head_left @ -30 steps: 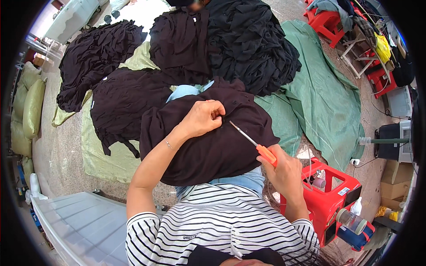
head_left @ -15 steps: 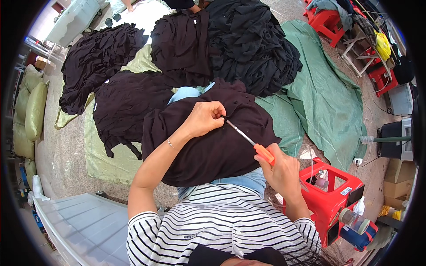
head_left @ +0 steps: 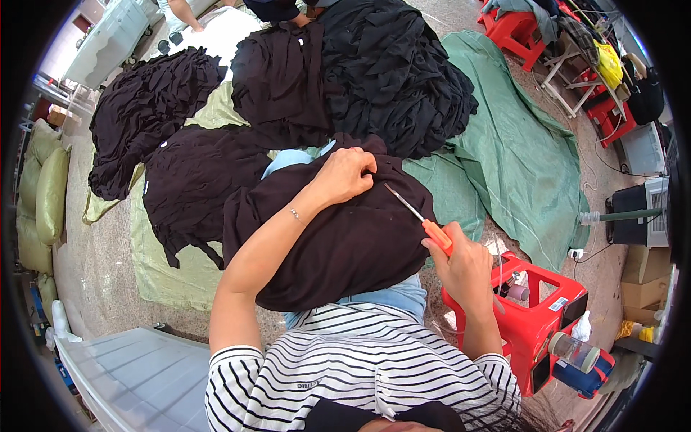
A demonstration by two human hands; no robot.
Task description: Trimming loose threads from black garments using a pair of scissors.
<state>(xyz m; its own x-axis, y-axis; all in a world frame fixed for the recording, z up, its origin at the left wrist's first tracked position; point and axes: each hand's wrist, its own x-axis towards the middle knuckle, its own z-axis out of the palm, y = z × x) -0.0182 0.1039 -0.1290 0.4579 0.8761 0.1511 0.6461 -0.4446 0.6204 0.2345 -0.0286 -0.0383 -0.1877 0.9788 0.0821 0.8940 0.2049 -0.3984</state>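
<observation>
A dark brown garment lies bunched over my lap. My left hand is closed in a pinch on its upper part, and the cloth between the fingertips is mostly hidden. In my right hand is a tool with an orange handle and a slim metal shaft; whether it is a screwdriver or a soldering iron is unclear. Its dark tip points up and left, a little to the right of my left fingers, over the garment. A pale cord or tube hangs beside my right wrist.
Piles of dark garments and black cloth lie ahead on pale and green sheets. A red stool with a clear jar stands at my right. A grey-white panel is at lower left. Another person's hand shows at the far edge.
The tool tip has drawn back from my left fingertips, down and to the right, leaving a gap. My left hand stays pinched on the garment. The view has shifted slightly.
</observation>
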